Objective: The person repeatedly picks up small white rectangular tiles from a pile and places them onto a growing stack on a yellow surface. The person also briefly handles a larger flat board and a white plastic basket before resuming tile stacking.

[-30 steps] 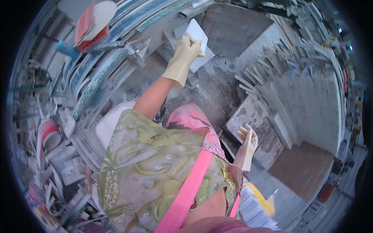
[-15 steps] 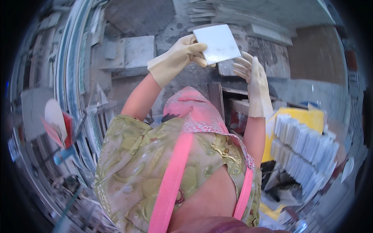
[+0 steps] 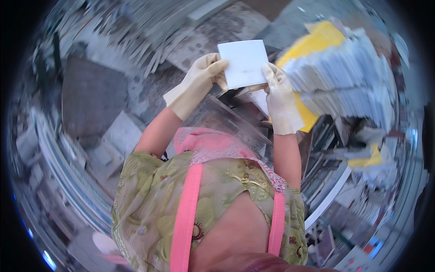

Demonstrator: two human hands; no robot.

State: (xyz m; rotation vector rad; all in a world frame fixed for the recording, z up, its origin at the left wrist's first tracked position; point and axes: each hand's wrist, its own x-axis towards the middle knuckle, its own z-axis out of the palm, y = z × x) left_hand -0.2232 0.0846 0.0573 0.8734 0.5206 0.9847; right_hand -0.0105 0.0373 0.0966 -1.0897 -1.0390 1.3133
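Note:
A square white tile (image 3: 244, 63) with a smooth face and a faint grey mark near its lower edge is held up in front of me. My left hand (image 3: 206, 72), in a cream rubber glove, grips its left edge with the thumb on the face. On the opposite edge, my right hand (image 3: 277, 86) in a matching glove pinches it, thumb in front and fingers behind. The fingers behind the tile are partly hidden.
To the right, stacked rows of thin white tiles (image 3: 344, 68) stand on edge beside yellow sheeting (image 3: 310, 45). A brown board (image 3: 90, 97) lies at the left, near pale slabs (image 3: 124, 131). Long strips (image 3: 149, 27) lie at the far side, blurred.
My right hand has closed on the tile's right edge; before, it was apart with fingers spread. My body has turned right, bringing the tile stacks closer to the tile.

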